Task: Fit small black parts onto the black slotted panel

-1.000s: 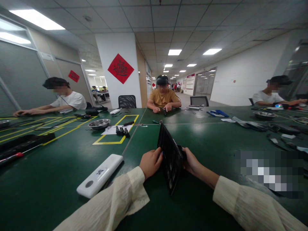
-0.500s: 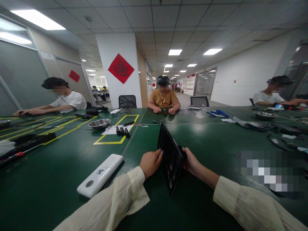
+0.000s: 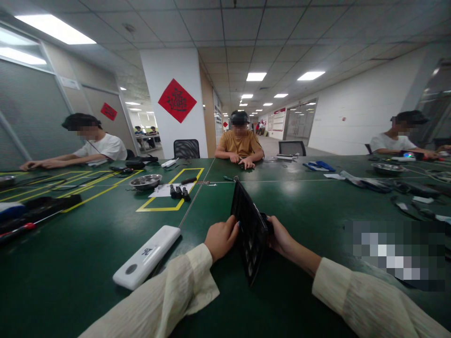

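Note:
A flat black panel with rows of small cutouts (image 3: 247,230) stands on its edge on the green table (image 3: 303,202), tilted toward me. My left hand (image 3: 221,239) is curled against its left face, fingertips on the panel. My right hand (image 3: 281,234) grips it from the right side, fingers wrapped behind where a small black part sticks out. Both cream sleeves rest on the table.
A white oblong device (image 3: 147,256) lies left of my left arm. A metal bowl (image 3: 145,181), paper and small black parts (image 3: 178,191) sit in a yellow-taped box. Screwdrivers and black tools (image 3: 31,216) lie far left. Three people sit around the table.
My hands and the panel have stayed put. The person opposite has shifted their hands slightly, and a blue-white object has come in at the far left edge.

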`<state>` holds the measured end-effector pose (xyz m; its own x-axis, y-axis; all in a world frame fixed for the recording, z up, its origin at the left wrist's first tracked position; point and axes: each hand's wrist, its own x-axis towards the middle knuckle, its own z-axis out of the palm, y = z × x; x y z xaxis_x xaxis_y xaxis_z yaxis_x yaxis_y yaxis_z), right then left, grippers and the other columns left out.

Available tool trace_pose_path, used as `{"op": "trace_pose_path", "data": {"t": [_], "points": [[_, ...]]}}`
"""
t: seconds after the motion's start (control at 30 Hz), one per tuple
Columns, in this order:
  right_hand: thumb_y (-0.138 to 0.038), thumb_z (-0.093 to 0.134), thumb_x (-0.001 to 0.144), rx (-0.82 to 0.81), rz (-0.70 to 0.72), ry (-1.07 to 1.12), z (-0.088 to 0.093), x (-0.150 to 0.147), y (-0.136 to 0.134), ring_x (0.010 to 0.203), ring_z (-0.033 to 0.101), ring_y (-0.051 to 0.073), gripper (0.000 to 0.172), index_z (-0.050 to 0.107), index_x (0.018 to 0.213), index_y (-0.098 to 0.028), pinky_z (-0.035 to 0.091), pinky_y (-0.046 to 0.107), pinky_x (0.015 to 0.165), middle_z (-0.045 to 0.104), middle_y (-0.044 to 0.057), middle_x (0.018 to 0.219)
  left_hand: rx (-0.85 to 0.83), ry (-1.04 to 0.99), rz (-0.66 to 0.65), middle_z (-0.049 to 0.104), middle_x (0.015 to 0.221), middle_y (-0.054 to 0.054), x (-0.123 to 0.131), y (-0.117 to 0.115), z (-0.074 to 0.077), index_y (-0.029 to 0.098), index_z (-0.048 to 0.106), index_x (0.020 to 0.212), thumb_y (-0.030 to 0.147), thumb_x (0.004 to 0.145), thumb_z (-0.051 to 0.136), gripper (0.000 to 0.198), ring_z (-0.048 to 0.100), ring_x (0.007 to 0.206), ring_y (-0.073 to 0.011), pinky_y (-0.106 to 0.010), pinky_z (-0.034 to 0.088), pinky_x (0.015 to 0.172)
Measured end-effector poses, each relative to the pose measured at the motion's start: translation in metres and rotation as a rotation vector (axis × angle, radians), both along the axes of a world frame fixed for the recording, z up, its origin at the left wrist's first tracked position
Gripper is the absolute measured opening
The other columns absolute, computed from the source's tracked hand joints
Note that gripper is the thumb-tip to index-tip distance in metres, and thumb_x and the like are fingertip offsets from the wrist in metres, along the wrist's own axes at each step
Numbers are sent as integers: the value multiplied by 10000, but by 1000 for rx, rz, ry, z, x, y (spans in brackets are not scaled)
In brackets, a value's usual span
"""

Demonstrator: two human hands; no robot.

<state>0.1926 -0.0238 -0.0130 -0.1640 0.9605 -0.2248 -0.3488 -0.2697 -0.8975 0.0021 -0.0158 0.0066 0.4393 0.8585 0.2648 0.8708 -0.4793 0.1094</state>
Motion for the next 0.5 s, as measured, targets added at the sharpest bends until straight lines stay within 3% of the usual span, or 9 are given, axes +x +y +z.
{"op": "trace_pose_path", "data": {"t": [0.5], "points": [[-321, 270, 827, 5, 7, 18, -1, 1, 0, 365, 447, 103, 336, 523, 675, -162, 260, 175, 324, 518, 10, 450, -4, 20, -10, 658, 756, -45, -1, 0, 0, 201, 479, 1042, 367, 933, 200, 342, 632, 714, -172, -244, 383, 611]]}}
